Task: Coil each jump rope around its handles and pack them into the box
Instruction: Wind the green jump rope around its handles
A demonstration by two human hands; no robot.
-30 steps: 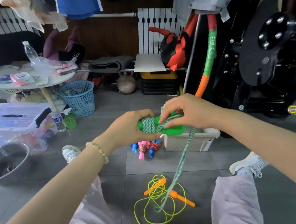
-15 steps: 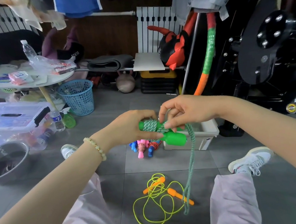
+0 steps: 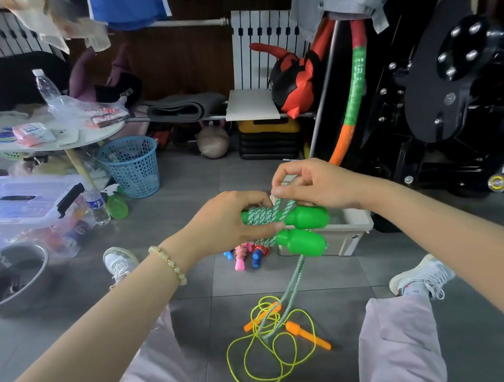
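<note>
While winding the green-and-white rope (image 3: 264, 216) round the green handles (image 3: 302, 227), mid-coil. Left hand (image 3: 229, 224) clamped on both handles; right hand (image 3: 312, 184) pinching a turn of rope just above them, fingers together. Loose tail (image 3: 289, 295) hanging to the floor over the yellow rope (image 3: 271, 356). Box (image 3: 354, 226) just behind. Likely next: lay remaining turns, tuck the end.

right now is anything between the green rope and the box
Nothing visible. The left hand holds the green rope right at the near edge of the box; the right hand is over it, pinching the cord.
</note>
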